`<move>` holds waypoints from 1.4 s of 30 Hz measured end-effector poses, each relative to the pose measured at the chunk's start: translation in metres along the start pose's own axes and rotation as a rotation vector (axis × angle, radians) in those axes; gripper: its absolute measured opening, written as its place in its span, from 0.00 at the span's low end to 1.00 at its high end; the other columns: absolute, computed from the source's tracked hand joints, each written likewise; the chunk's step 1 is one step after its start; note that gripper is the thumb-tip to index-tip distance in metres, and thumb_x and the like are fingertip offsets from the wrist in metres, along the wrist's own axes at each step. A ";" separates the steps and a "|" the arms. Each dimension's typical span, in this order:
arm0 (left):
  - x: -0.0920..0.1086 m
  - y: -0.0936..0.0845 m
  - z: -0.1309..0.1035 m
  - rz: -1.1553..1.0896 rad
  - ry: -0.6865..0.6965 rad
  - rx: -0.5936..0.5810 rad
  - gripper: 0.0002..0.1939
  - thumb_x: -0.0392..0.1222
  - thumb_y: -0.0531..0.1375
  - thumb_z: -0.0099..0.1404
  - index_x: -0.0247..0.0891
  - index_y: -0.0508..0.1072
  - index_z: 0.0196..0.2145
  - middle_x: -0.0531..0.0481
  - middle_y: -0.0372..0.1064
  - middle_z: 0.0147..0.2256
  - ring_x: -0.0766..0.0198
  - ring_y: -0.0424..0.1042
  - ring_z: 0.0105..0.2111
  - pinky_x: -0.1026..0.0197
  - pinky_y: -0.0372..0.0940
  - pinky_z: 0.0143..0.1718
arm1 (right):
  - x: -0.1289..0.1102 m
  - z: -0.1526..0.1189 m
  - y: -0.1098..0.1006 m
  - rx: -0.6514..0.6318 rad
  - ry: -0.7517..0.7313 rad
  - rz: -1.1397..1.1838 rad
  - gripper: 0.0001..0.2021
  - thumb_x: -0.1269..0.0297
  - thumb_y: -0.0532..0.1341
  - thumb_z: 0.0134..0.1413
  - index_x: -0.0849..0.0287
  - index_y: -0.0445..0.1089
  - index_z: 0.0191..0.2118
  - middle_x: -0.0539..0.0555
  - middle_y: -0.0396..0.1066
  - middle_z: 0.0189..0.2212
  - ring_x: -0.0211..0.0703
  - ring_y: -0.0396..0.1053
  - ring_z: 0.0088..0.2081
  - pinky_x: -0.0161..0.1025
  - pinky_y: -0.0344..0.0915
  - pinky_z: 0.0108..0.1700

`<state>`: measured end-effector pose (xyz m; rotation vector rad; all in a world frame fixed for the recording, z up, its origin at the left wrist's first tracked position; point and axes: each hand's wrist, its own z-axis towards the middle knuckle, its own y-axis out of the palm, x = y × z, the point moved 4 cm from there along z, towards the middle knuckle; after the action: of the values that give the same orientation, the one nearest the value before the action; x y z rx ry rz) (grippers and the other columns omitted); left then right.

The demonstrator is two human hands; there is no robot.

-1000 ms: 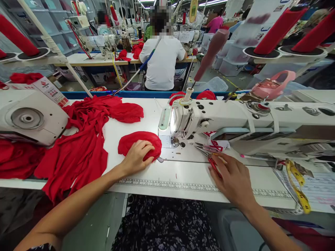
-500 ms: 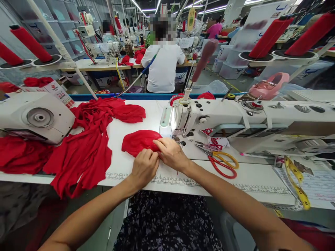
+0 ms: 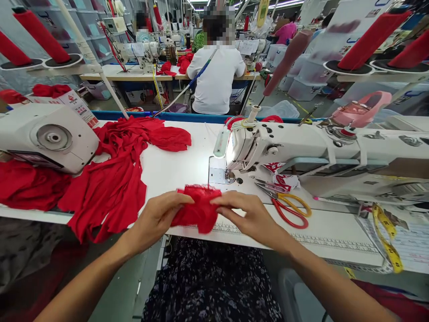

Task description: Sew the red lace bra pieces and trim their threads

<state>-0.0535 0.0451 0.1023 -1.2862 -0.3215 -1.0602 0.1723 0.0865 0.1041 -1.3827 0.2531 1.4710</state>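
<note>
A small piece of red fabric [image 3: 200,208] with a frayed upper edge is stretched between my two hands above the table's front edge. My left hand [image 3: 159,217] pinches its left side between thumb and fingers. On the opposite side, my right hand [image 3: 246,214] grips the fabric's right corner in a pinch. Just beyond the fabric are the metal needle plate and presser foot [image 3: 229,176] of the white sewing machine [image 3: 268,143]. To the right of my right hand lie scissors [image 3: 290,208] with one red and one yellow handle.
A heap of red fabric pieces [image 3: 117,174] spreads over the table's left side, beside another white machine head [image 3: 53,138]. A yellow tape measure [image 3: 385,237] and written sheets [image 3: 415,241] lie at right. Thread cones [image 3: 372,42] stand above. A person in white [image 3: 217,80] sits ahead.
The red fabric has come off the tabletop toward me and is now held up and spread. My hands, close together before, have moved apart to its two sides. The view has shifted slightly.
</note>
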 end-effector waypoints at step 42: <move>-0.032 0.127 0.002 0.492 0.311 -0.201 0.21 0.30 0.49 0.72 0.29 0.63 0.61 0.37 0.62 0.62 0.53 0.57 0.66 0.45 0.60 0.66 | 0.069 -0.071 0.016 0.026 -0.052 -0.771 0.15 0.68 0.55 0.66 0.62 0.70 0.55 0.60 0.72 0.53 0.49 0.68 0.53 0.51 0.68 0.56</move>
<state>0.0297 0.0508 0.0010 -1.2651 0.3320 -0.8608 0.2178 0.0636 0.0176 -1.2183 -0.2754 0.8488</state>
